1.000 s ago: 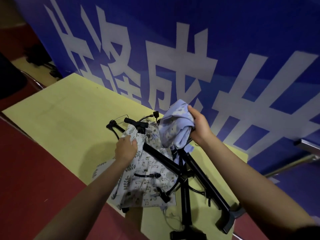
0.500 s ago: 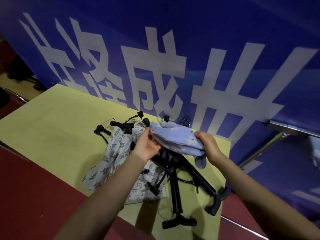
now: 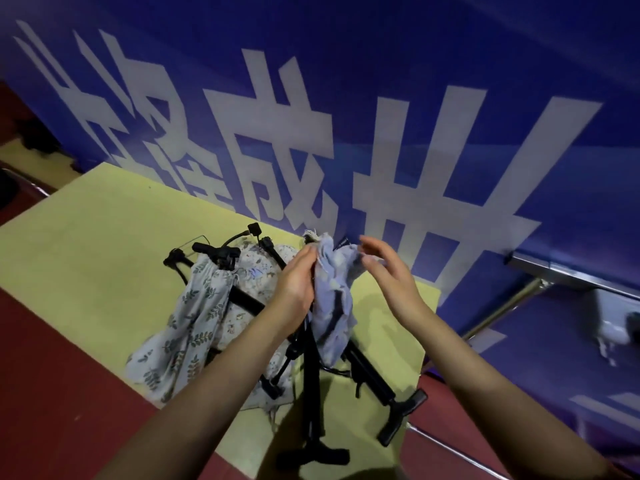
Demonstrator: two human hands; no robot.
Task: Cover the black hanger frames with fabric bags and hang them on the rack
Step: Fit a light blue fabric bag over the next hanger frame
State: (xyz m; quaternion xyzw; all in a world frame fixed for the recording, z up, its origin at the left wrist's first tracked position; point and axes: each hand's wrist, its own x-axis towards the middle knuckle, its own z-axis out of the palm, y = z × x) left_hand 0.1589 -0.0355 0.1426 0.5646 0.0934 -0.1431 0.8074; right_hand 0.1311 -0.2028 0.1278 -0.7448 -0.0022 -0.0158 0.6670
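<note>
From the head view, the only view there is, the job looks to be in its early part. The left hand (image 3: 294,289) has its grip closed on a pale blue bag (image 3: 332,299), pinching it near the top edge so the cloth hangs down crumpled above the pile. The right hand (image 3: 388,275) is just beside the bag with its fingers loosely spread; its grip is open, and I cannot tell whether the fingertips touch the cloth. Below them, on the yellow counter (image 3: 86,244), lie the black hanger frames (image 3: 311,375) in a crossed, tangled heap, their feet pointing toward the near edge. A leaf-print bag (image 3: 194,327) is draped over part of the heap, with another patterned cloth (image 3: 256,271) under the bars; whether either is properly pulled over a frame or merely lying there cannot be made out. The blue bag is not on any frame yet: it is off the counter, in the air, and seems to be at the stage of finding and spreading its mouth. A blue wall with large white characters (image 3: 277,140) stands behind the counter. No frame is seen hanging; a metal rail (image 3: 571,275) at the right may belong to the rack, but that is unsure. So covering is barely begun and all the hanging seems left.
</note>
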